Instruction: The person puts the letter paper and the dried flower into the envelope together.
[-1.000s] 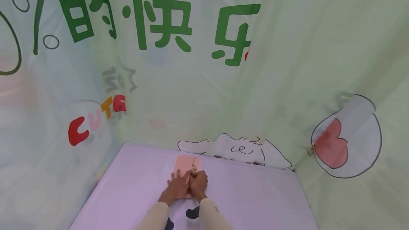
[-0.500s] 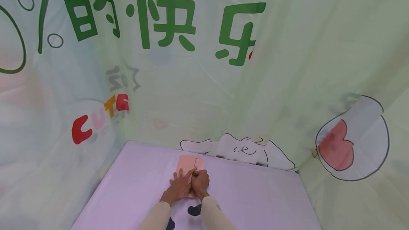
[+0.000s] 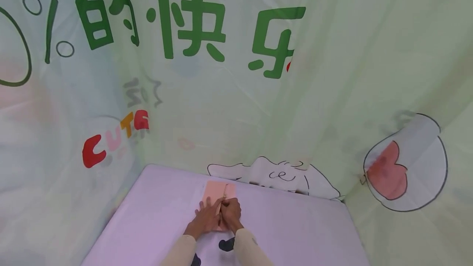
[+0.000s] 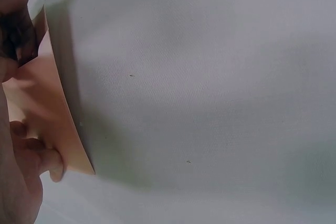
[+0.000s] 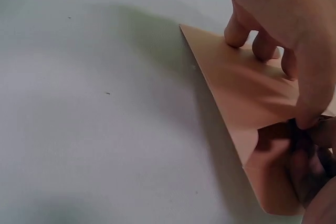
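In the head view, a pink piece of paper [image 3: 212, 190] lies on the lilac tabletop, with a thin dark line running down its right part. My left hand [image 3: 207, 216] is spread flat over its left side. In the right wrist view, that hand's fingertips [image 5: 237, 36] press on the paper and its thumb reaches to an opening in it. My right hand [image 3: 231, 212] is curled against the left thumb and grips the paper at this opening, where one strip [image 5: 273, 187] bends away from the rest. The inside of the right hand's grip is shadowed, so I cannot tell if it also holds a small tool.
The lilac table [image 3: 295, 225] stretches out on both sides of the hands. Black curved marks [image 3: 227, 244] show near my right sleeve [image 3: 249, 249]. Pale printed curtains [image 3: 221, 114] hang behind the table and at its sides. Tiny specks [image 4: 188, 161] dot the surface close to the paper.
Both hands stay almost in place on the paper. A small golden detail between them, visible a second ago, shows less now. The head view has shifted slightly.
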### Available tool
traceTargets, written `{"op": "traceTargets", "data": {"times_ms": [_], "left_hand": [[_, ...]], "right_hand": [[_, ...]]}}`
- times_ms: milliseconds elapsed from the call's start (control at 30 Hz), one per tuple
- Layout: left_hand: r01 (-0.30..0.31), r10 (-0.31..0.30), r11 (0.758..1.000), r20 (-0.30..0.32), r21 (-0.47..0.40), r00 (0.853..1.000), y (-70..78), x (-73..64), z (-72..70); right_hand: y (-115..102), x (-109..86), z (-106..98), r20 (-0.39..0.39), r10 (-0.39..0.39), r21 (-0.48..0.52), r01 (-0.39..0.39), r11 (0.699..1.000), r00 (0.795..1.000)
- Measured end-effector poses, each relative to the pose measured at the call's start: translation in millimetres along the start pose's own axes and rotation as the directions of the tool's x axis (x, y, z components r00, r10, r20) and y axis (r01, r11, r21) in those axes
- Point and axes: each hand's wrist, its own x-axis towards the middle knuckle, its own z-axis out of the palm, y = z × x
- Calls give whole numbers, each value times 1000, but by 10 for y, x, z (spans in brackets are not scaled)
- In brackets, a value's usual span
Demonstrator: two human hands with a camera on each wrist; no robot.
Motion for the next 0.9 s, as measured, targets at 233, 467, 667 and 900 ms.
{"op": "traceTargets", "data": {"times_ms": [233, 467, 667, 900], "left_hand": [[25, -24, 999, 8, -22, 1000, -89, 2, -49], [14, -15, 1000, -54, -8, 998, -225, 2, -243], [41, -40, 999, -32, 33, 999, -430, 31, -323], [30, -21, 994, -81, 109, 996, -474, -4, -392]], "right_hand": [[-221, -94, -316, 49, 22, 5, -22, 1000, 999], [-468, 78, -696, -76, -10, -65, 5, 998, 997], [-445, 254, -944, -110, -128, -111, 116, 987, 986], [-348, 328, -1103, -64, -281, -203, 263, 943, 958]]}}
